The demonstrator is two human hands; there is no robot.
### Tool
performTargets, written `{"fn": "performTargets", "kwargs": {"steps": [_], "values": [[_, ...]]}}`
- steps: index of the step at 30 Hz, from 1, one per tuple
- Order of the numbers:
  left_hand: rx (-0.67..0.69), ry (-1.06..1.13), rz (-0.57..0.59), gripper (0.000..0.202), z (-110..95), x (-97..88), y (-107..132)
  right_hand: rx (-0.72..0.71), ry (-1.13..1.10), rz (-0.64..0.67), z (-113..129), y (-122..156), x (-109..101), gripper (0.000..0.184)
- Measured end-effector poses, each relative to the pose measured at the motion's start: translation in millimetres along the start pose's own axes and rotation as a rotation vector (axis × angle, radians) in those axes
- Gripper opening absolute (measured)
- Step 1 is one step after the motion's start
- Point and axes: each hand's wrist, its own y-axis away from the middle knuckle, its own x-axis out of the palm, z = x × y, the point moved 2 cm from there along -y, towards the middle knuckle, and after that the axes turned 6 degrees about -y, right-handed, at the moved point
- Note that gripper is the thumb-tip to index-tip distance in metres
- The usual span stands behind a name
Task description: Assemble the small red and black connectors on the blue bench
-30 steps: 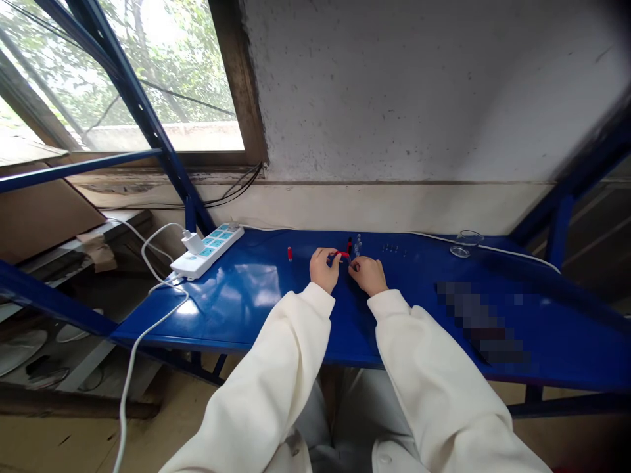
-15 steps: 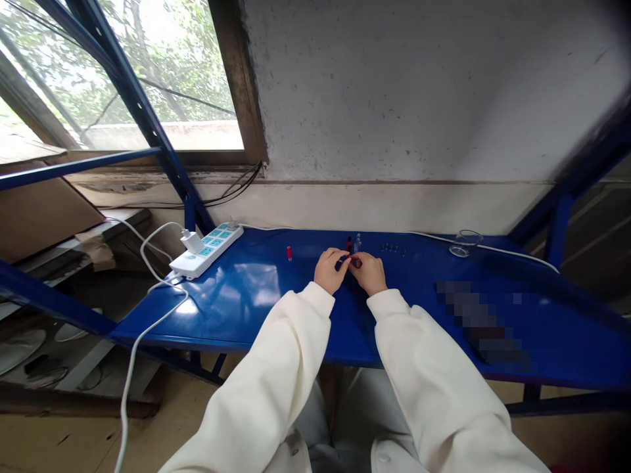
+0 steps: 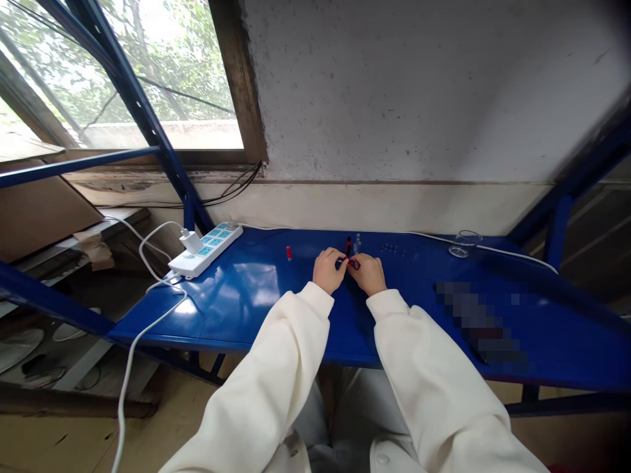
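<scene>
Over the middle of the blue table [image 3: 261, 309], my left hand [image 3: 327, 270] and my right hand [image 3: 369, 272] meet at their fingertips. Both are closed in a pinch around a small dark red piece [image 3: 353, 263], mostly hidden by the fingers, so its kind is unclear. Just behind the hands stand a slim black-and-red tube [image 3: 348, 247] and a small clear object [image 3: 357, 245]. A short red cylinder [image 3: 288, 253] stands to the left. Several tiny clear pieces [image 3: 389, 248] lie in a row to the right.
At the table's left end lies a white power strip [image 3: 207, 251] with a plug and a cable hanging over the front edge. A clear cup [image 3: 464, 244] is at the back right. A blurred-out dark object [image 3: 480, 322] lies nearer. Blue metal posts [image 3: 172, 167] flank the table.
The hands stay in the same place. Their fingertips have shifted slightly around the small piece, and a bit more of its red shows.
</scene>
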Motion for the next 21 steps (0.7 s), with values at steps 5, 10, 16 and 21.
{"fn": "performTargets", "kwargs": {"steps": [5,10,16,21], "values": [[0.075,-0.213,0.145,0.009,-7,-23.0,-17,-0.028,-0.055,0.022,1,-1,1,0.017],[0.184,-0.304,0.218,0.007,7,-65.4,-61,-0.115,-0.190,-0.003,5,-1,1,0.023],[0.125,-0.477,0.412,0.009,44,-96.1,-90,-0.184,-0.276,-0.037,0,0,5,0.027],[0.057,-0.535,0.506,0.010,72,-90.9,-75,-0.187,-0.275,-0.037,0,-1,6,0.025]]}}
